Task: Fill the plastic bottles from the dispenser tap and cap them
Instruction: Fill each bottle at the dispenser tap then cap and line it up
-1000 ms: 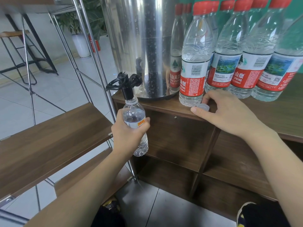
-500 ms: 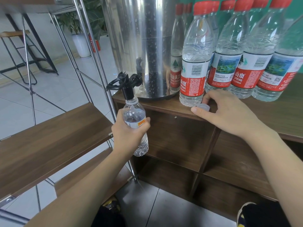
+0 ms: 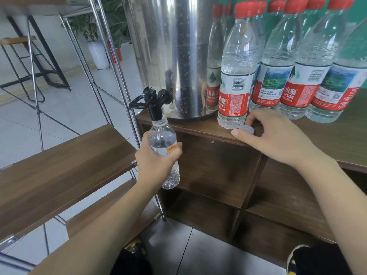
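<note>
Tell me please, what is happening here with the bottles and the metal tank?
A person is filling a small plastic bottle at the black tap of a steel dispenser. The left hand grips the bottle with its open neck right under the spout. The right hand rests on the wooden shelf, its fingers around a loose clear cap. Beside it stand larger red-capped bottles.

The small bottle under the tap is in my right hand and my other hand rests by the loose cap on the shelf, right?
Not quite: the head view shows the left hand holding the small bottle under the tap. The right hand rests by the loose cap.
</note>
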The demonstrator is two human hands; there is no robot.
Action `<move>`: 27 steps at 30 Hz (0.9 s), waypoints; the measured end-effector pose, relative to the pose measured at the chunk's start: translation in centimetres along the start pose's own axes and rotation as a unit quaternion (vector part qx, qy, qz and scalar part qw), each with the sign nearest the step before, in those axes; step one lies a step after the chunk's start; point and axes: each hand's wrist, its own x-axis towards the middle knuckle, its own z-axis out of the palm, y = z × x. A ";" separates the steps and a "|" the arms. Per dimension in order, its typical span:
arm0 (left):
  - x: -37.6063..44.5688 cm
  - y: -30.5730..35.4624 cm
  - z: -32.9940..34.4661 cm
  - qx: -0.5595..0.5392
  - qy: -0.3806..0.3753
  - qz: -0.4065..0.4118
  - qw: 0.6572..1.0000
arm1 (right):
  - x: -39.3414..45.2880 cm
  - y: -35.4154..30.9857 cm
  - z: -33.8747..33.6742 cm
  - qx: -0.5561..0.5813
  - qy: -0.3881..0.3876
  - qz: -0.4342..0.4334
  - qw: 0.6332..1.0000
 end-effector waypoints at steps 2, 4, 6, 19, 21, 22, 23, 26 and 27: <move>0.0 0.0 0.0 -0.003 -0.001 0.000 1.000 | 0.0 0.0 0.0 -0.002 -0.001 0.001 1.000; -0.1 0.0 0.0 -0.005 -0.002 0.001 1.000 | 0.1 0.0 0.0 -0.004 -0.001 0.002 1.000; -0.1 0.0 0.0 -0.005 -0.003 0.002 1.000 | 0.0 0.0 0.0 -0.003 -0.002 0.002 1.000; -0.2 0.0 0.0 -0.002 -0.001 0.003 1.000 | 0.0 -0.1 -0.1 -0.007 -0.004 0.005 1.000; -0.1 0.1 0.0 -0.001 0.000 0.000 1.000 | -0.1 -0.2 -0.1 -0.004 -0.003 0.005 1.000; -0.1 0.1 0.0 -0.001 0.001 -0.001 1.000 | -0.1 -0.2 -0.1 -0.004 -0.002 0.004 1.000; -0.1 0.1 0.0 -0.001 0.002 -0.003 1.000 | -0.1 -0.2 -0.1 -0.003 -0.003 0.004 1.000; -0.1 0.1 0.1 0.000 0.001 -0.004 1.000 | -0.1 -0.3 -0.1 -0.001 -0.003 0.003 1.000; -0.1 0.1 0.1 0.001 0.001 -0.002 1.000 | -0.1 -0.3 -0.1 -0.001 -0.002 0.003 1.000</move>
